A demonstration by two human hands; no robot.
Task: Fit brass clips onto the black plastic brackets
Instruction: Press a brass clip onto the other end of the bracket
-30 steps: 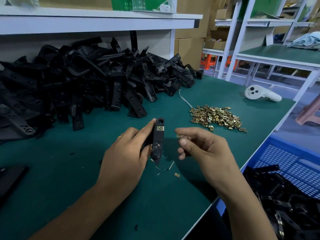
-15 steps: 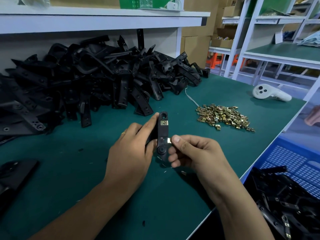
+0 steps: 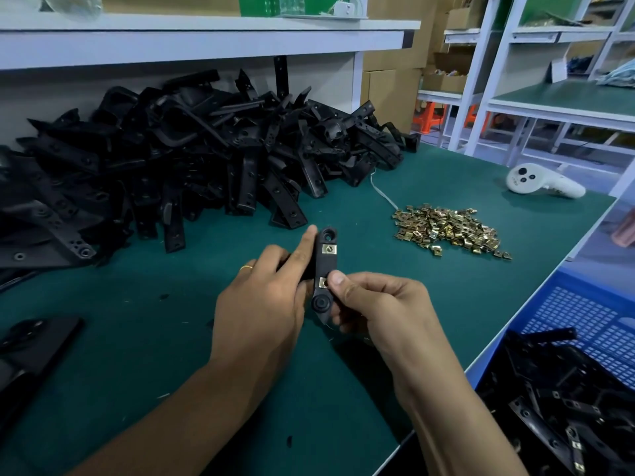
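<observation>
My right fingers (image 3: pixel 338 280) pinch the second brass clip (image 3: pixel 323 282) against the bracket (image 3: pixel 324 269) gripped by my left hand (image 3: pixel 264 297); pressed crooked, I judge it could jam or spring away.

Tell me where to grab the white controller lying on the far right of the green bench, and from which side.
Grip the white controller by its narrow handle, the end pointing right toward the bench edge, coming from above. It lies flat with its round button head to the left, and that head looks too wide and rounded to pinch well. The space around the handle is free of parts, so fingers should close across it unobstructed.
</observation>
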